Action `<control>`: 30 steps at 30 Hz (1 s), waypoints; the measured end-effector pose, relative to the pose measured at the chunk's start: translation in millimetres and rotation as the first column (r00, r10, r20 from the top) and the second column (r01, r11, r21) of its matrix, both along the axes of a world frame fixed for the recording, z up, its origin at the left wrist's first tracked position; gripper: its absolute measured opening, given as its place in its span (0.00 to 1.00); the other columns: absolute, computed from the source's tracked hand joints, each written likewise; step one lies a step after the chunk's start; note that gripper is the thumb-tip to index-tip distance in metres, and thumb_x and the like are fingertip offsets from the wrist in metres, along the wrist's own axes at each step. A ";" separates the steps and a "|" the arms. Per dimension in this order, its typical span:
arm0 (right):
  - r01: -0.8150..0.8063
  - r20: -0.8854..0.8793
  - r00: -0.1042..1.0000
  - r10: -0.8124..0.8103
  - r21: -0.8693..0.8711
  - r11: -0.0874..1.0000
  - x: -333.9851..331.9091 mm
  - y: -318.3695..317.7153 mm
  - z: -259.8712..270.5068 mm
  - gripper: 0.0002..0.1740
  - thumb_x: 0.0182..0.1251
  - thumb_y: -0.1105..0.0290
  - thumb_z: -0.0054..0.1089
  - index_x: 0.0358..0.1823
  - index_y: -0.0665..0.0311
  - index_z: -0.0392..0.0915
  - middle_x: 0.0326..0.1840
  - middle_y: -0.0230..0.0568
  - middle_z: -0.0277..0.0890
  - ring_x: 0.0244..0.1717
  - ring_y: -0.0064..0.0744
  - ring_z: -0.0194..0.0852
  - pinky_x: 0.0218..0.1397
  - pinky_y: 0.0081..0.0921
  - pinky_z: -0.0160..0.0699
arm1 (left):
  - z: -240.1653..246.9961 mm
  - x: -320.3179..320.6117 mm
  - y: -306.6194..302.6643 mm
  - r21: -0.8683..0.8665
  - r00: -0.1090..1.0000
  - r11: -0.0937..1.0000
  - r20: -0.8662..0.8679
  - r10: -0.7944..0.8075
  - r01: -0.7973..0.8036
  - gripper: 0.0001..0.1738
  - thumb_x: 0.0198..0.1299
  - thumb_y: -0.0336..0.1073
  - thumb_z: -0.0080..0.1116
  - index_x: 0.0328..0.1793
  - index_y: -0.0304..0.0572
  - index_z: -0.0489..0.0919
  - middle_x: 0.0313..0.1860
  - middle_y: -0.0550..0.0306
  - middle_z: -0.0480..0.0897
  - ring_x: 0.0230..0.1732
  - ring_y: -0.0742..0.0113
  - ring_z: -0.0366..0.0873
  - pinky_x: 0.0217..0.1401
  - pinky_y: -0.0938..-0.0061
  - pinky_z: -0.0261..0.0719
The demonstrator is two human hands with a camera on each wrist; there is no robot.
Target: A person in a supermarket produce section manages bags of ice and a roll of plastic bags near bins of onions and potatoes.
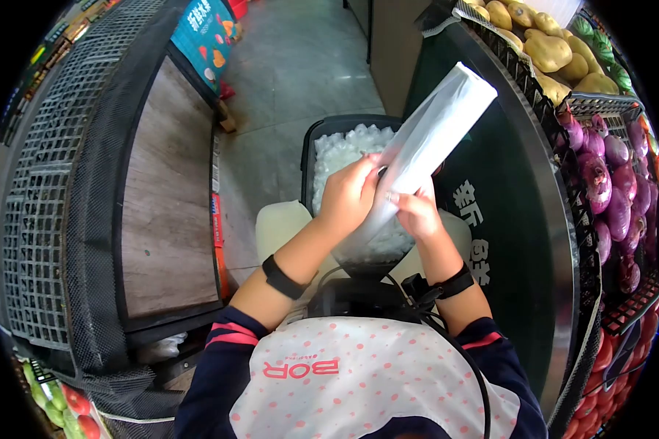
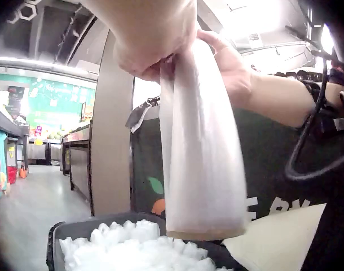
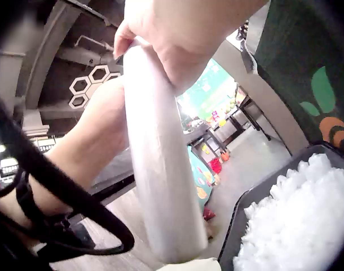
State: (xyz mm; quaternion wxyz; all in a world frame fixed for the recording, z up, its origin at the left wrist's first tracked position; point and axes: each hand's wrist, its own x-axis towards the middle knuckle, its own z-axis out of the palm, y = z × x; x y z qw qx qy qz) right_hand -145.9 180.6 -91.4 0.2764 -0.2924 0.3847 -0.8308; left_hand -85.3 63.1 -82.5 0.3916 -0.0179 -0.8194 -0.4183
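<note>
Dotted apron [image 1: 388, 402], lower centre of the head view, nearest the lens. White roll [image 1: 443, 121], apparently plastic film, slanting from mid-frame to upper right. Left hand [image 1: 350, 194], centre, gripping the roll's left side. Right hand [image 1: 416, 211], just right of it, thumb laid on the near side; both hands clamped on the roll, close together. Dark tub [image 1: 308, 157], centre, filled with white bundles [image 1: 344, 150]. Hazard: grips bunched toward one end leave the far end unsupported; it could tip or swing.

Left wrist view. Roll, from top centre to lower centre, its free end pointing down near the tub at lower left and centre. Hazard: film looks smooth; a slackened grip could let the roll slide, dropping it onto the bundles or the floor [image 2: 31, 220], lower left.

Right wrist view. Roll, upper to lower centre; tub, lower right. Black cable [image 3: 65, 186], lower left, its loop appearing beside the roll. Hazard: arms drawn apart could catch the cable; an uneven tug could crease or tear the film.
</note>
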 end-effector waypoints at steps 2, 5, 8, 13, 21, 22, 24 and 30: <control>0.103 0.096 0.990 -0.103 0.013 0.995 3.0 -8.0 -0.1 0.23 0.45 0.76 0.57 0.47 0.69 0.67 0.41 0.37 0.72 0.41 0.27 0.71 0.49 0.26 0.68 | 6.4 -4.7 -6.8 -0.016 0.999 1.000 0.043 0.005 -0.005 0.05 0.54 0.23 0.48 0.36 0.34 0.73 0.24 0.48 0.76 0.23 0.60 0.76 0.27 0.75 0.72; 0.283 0.269 0.925 -0.268 -0.020 0.959 -2.2 -16.6 -4.3 0.24 0.50 0.76 0.56 0.51 0.68 0.63 0.40 0.37 0.70 0.40 0.28 0.71 0.48 0.27 0.68 | 22.1 -18.3 -20.6 -0.063 1.000 0.998 0.021 -0.009 0.010 0.03 0.56 0.25 0.47 0.31 0.35 0.72 0.20 0.55 0.76 0.21 0.70 0.75 0.24 0.80 0.70; 0.321 0.507 0.792 -0.340 0.127 0.939 -20.1 -14.3 -27.1 0.22 0.50 0.74 0.58 0.47 0.65 0.62 0.38 0.38 0.66 0.34 0.32 0.69 0.38 0.29 0.73 | 68.5 -17.4 -44.2 -0.171 0.999 0.985 0.028 0.018 -0.013 0.03 0.56 0.27 0.49 0.32 0.35 0.73 0.20 0.60 0.75 0.22 0.78 0.72 0.24 0.82 0.69; 0.307 0.521 0.774 -0.359 0.186 0.933 -32.9 -7.2 -40.7 0.20 0.47 0.74 0.60 0.42 0.66 0.62 0.34 0.40 0.66 0.33 0.34 0.70 0.34 0.31 0.74 | 140.4 7.2 -131.9 -0.189 0.944 0.925 -0.044 0.328 -0.331 0.06 0.60 0.31 0.47 0.36 0.40 0.75 0.20 0.71 0.68 0.21 0.84 0.62 0.23 0.89 0.59; 0.292 0.196 0.922 -0.335 0.215 0.932 -71.9 1.2 -3.8 0.24 0.46 0.72 0.59 0.46 0.70 0.65 0.35 0.42 0.70 0.31 0.32 0.71 0.37 0.29 0.73 | 198.3 143.0 -310.0 -0.018 0.796 0.795 -0.033 0.605 -0.606 0.09 0.61 0.36 0.48 0.32 0.43 0.76 0.20 0.72 0.69 0.20 0.85 0.62 0.22 0.89 0.57; 0.323 0.066 0.931 -0.359 0.308 0.895 -75.4 4.7 8.5 0.23 0.45 0.66 0.58 0.43 0.71 0.66 0.34 0.42 0.70 0.32 0.31 0.70 0.38 0.29 0.74 | 192.8 154.6 -303.9 0.042 0.765 0.764 -0.005 0.644 -0.644 0.10 0.62 0.37 0.47 0.32 0.43 0.76 0.20 0.72 0.70 0.20 0.85 0.63 0.22 0.89 0.58; 0.346 0.032 0.929 -0.370 0.286 0.893 -75.5 6.3 28.3 0.24 0.45 0.68 0.58 0.44 0.71 0.66 0.34 0.41 0.70 0.34 0.31 0.70 0.40 0.27 0.72 | 176.4 178.0 -299.9 0.109 0.724 0.716 0.059 0.687 -0.689 0.11 0.63 0.37 0.46 0.31 0.44 0.75 0.19 0.71 0.70 0.20 0.85 0.63 0.22 0.90 0.59; 0.289 -0.029 0.957 -0.288 0.177 0.941 -81.9 19.2 64.7 0.24 0.45 0.73 0.58 0.45 0.72 0.65 0.37 0.43 0.70 0.33 0.31 0.71 0.39 0.26 0.73 | 117.6 199.6 -305.9 -0.406 0.524 0.507 0.076 0.848 -0.760 0.11 0.57 0.35 0.51 0.42 0.36 0.75 0.35 0.54 0.76 0.36 0.63 0.73 0.41 0.75 0.70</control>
